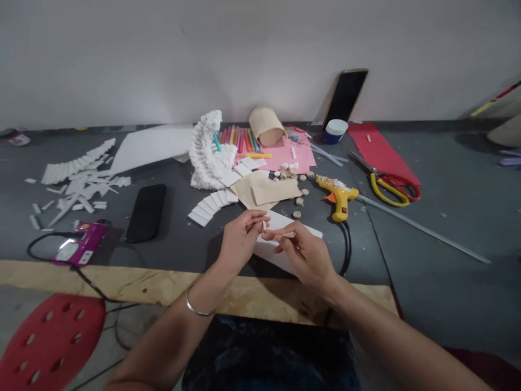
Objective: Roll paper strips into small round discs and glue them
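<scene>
Above the white paper [280, 224] near the table's front edge, my two hands come close together. My left hand [241, 234] pinches a small beige paper roll [264, 224] between thumb and fingertips. In my right hand [306, 251], a narrow beige paper strip [288, 234] is held in curled fingers, its far end near the roll. Just beyond lie folded beige paper [277, 190] and several small beige coils [299, 201]. A yellow glue gun [338, 196] rests to the right, its nozzle toward the coils.
Scissors [388, 187] and a metal ruler [427, 231] lie right. White paper tiles [209, 206], a black phone [145, 213] and a purple power strip [83, 243] are left. A white textured piece [207, 155], beige cup [266, 126] and leaning phone [345, 98] stand behind.
</scene>
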The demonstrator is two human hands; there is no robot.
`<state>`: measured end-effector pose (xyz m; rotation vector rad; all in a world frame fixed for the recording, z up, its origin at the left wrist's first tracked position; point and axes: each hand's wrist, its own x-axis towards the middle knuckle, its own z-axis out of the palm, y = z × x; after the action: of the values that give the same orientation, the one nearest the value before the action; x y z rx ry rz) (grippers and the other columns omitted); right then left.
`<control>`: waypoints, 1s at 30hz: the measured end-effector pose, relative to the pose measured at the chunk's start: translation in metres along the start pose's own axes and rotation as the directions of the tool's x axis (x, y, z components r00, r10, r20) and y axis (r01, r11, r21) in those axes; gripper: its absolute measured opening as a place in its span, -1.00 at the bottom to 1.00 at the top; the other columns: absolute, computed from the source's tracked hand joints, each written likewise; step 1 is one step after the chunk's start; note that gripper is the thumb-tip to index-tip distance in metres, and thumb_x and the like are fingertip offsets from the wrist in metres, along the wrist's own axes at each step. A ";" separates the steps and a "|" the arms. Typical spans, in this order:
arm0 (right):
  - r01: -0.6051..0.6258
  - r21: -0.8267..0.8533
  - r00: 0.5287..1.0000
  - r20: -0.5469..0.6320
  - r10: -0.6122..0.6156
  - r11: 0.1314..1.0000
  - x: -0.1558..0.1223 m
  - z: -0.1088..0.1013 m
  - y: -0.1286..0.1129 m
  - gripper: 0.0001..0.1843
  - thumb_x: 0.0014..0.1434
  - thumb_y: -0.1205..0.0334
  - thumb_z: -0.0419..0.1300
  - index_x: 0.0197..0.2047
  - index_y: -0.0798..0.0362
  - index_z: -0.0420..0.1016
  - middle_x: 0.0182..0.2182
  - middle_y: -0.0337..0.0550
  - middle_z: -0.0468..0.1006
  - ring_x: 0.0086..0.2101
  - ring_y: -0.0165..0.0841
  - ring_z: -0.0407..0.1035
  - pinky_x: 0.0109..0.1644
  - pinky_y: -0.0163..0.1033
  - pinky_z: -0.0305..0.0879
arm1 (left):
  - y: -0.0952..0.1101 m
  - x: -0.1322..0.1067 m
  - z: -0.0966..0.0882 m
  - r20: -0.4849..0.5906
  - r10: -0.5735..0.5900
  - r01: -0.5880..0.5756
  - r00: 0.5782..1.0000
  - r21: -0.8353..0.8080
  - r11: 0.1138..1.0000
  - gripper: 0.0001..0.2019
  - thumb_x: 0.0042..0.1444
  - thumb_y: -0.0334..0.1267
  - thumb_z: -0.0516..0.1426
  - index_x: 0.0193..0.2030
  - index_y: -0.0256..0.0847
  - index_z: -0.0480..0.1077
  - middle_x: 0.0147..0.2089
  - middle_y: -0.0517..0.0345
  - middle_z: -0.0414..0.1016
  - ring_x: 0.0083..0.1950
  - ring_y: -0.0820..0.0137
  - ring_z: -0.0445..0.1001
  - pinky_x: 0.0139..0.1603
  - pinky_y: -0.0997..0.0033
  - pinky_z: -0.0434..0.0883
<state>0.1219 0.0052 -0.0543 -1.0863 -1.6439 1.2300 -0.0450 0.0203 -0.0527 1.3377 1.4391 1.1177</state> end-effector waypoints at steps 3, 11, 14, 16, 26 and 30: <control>0.019 0.019 1.000 -0.020 -0.019 1.000 0.002 0.002 -0.002 -0.87 0.31 0.10 0.08 -0.18 -0.08 0.41 -0.21 -0.16 0.65 -0.22 -0.27 0.53 -0.10 -0.13 0.41 | 0.001 0.000 0.001 -0.016 -0.012 0.012 1.000 -0.046 0.999 -0.78 0.11 -0.35 0.12 -0.09 -0.25 0.46 -0.14 -0.01 0.63 -0.14 0.33 0.61 -0.14 0.36 0.53; -0.086 0.231 0.989 -0.098 0.111 0.969 0.016 0.006 -0.002 -0.77 0.27 0.01 0.12 -0.31 -0.02 0.36 -0.43 -0.22 0.61 -0.50 -0.40 0.39 -0.40 -0.29 0.32 | -0.001 -0.003 0.002 -0.086 0.085 -0.086 0.993 -0.014 0.996 -0.77 0.12 -0.34 0.15 -0.06 -0.23 0.43 -0.15 0.00 0.63 -0.13 0.34 0.60 -0.07 0.33 0.51; -0.114 0.381 0.989 -0.046 0.142 0.918 0.018 0.008 -0.003 -0.75 0.25 -0.02 0.13 -0.29 -0.02 0.31 -0.46 -0.25 0.57 -0.58 -0.46 0.32 -0.51 -0.33 0.26 | -0.001 -0.004 0.001 -0.111 0.108 -0.108 0.988 0.006 0.994 -0.78 0.13 -0.33 0.16 -0.06 -0.22 0.42 -0.15 0.02 0.63 -0.13 0.35 0.60 -0.07 0.35 0.51; -0.107 0.425 0.991 -0.032 0.133 0.899 0.017 0.009 -0.006 -0.74 0.24 -0.02 0.15 -0.31 -0.01 0.30 -0.45 -0.25 0.56 -0.55 -0.46 0.33 -0.48 -0.32 0.29 | -0.002 -0.003 0.000 -0.123 0.111 -0.112 0.986 0.001 0.994 -0.77 0.13 -0.32 0.16 -0.05 -0.20 0.42 -0.14 0.03 0.63 -0.13 0.35 0.60 -0.07 0.37 0.51; -0.106 0.236 0.994 0.001 0.109 0.966 0.024 0.016 0.005 -0.77 0.26 0.01 0.10 -0.19 -0.01 0.39 -0.53 -0.35 0.36 -0.53 -0.47 0.21 -0.47 -0.37 0.13 | -0.007 -0.006 0.001 -0.148 0.195 -0.168 0.970 0.174 0.970 -0.75 0.18 -0.28 0.17 0.01 -0.13 0.40 -0.13 0.11 0.64 -0.07 0.34 0.61 -0.04 0.37 0.50; -0.136 0.211 0.989 -0.027 0.145 0.968 0.028 0.018 0.008 -0.71 0.22 0.03 0.14 -0.09 0.03 0.43 -0.55 -0.36 0.36 -0.54 -0.47 0.22 -0.46 -0.35 0.12 | -0.010 -0.008 0.002 -0.135 0.356 -0.285 0.925 0.374 0.883 -0.76 0.22 -0.32 0.13 0.03 -0.11 0.39 -0.06 0.15 0.62 -0.02 0.38 0.59 0.01 0.41 0.49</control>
<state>0.0981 0.0275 -0.0630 -1.1030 -1.3895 1.4268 -0.0445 0.0125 -0.0632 1.8109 1.6586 1.2804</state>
